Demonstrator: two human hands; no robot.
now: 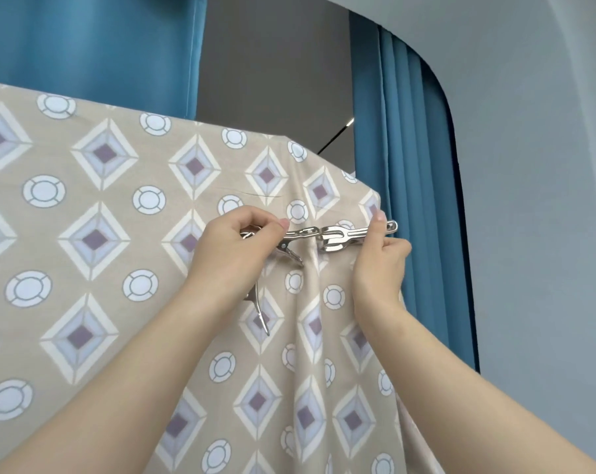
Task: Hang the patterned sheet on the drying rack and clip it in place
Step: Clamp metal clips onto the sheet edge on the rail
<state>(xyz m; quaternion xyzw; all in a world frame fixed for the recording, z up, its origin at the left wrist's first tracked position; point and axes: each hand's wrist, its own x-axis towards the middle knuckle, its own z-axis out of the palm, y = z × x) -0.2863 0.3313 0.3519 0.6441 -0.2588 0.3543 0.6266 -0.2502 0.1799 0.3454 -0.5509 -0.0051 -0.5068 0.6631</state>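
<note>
One steel clip lengthwise horizontal, jaws leftward, against patterned sheet

Left grip and right grip raised side by side, pinching.

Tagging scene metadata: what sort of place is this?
Likely an indoor room, possibly at home: pleated blue curtains, a plain grey wall, and a beige diamond-patterned sheet hung for drying.

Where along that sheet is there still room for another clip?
Bare: the top edge of the sheet left of the left hand, below the blue curtain. Crowded: the right corner, where the left hand, right hand and clips meet.
</note>
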